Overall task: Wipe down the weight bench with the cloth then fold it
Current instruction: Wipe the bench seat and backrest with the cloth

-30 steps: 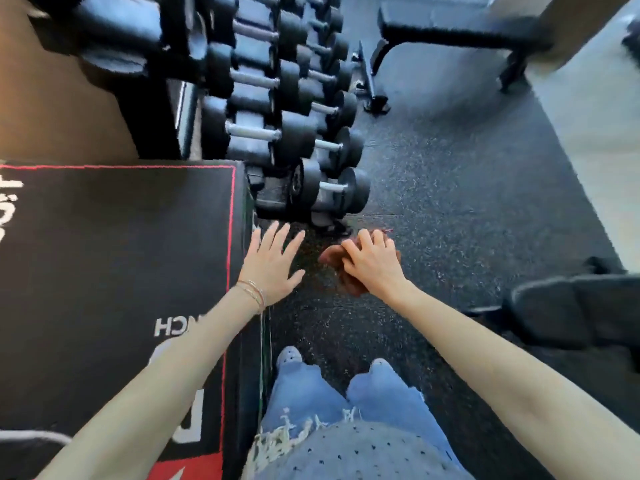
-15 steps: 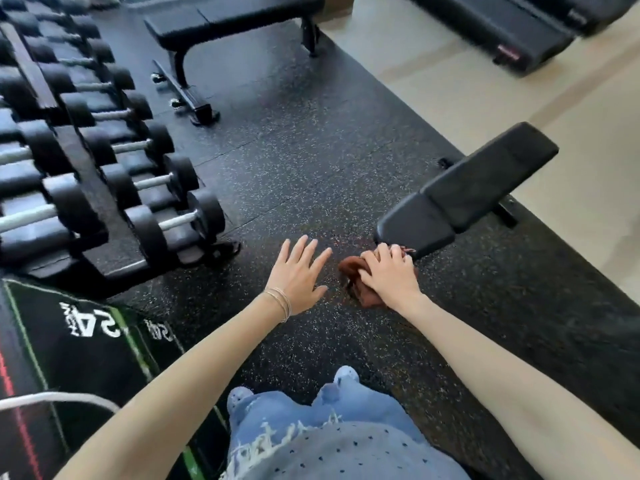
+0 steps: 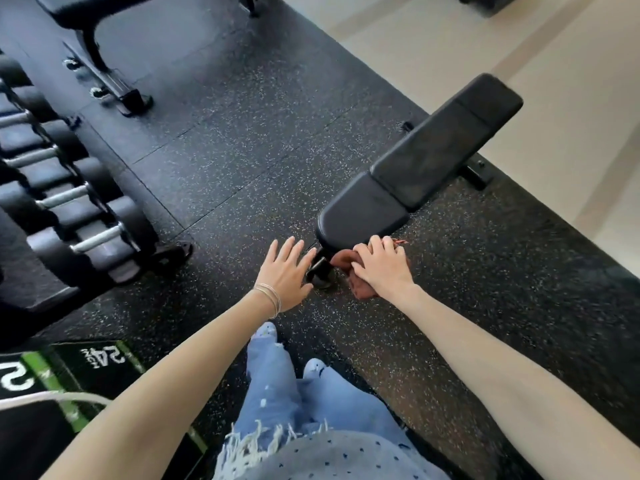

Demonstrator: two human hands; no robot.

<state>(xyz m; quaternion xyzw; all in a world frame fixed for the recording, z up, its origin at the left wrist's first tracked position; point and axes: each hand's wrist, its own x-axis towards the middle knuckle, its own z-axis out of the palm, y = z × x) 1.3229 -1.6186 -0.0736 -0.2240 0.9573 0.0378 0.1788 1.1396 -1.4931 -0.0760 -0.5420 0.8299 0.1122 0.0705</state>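
Observation:
A black padded weight bench [image 3: 420,171] runs from the middle of the view up to the right, its near seat end just in front of my hands. My right hand [image 3: 382,266] grips a bunched reddish-brown cloth [image 3: 362,289], held just below the bench's near end. My left hand [image 3: 285,271] is empty with fingers spread, beside the black foot of the bench frame [image 3: 320,271]. Most of the cloth is hidden under my right hand.
A rack of black dumbbells [image 3: 69,216] stands at the left. A second flat bench [image 3: 97,32] is at the top left. A black plyo box with green edging [image 3: 52,393] sits at the lower left. Pale flooring [image 3: 554,46] begins beyond the dark rubber mat.
My view has swung right, from the dumbbell rack to the weight bench. Both hands have come closer to the bench's near end, the right one still holding the cloth.

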